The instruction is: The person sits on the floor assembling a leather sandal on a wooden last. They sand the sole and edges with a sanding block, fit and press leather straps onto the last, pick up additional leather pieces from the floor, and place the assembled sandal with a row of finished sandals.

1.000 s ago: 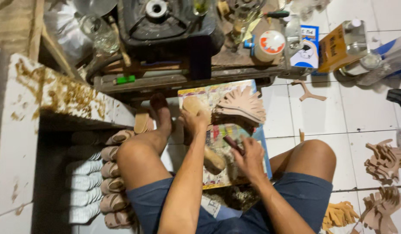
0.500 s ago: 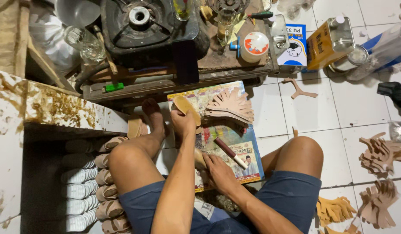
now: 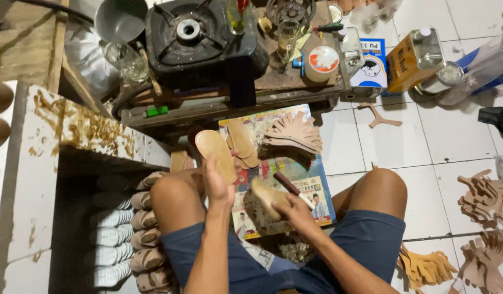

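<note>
Left hand [image 3: 217, 182] gripping tan sole [image 3: 215, 153], right hand [image 3: 290, 209] gripping brush [image 3: 284, 183]

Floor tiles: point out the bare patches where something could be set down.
Bare white tiles lie between the right knee and the brown cut pieces. More lie below the Y-shaped strap. The poster between the legs and the burner bench are crowded.

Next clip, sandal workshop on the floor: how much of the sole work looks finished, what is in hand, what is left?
Looks done: soles stacked on edge beside the left leg, and two soles laid on the printed sheet. In hand: the left hand holds up a tan sole; the right hand holds a brush by another sole. Left: the fan of cut straps and strap piles on the tiles lie loose.
</note>
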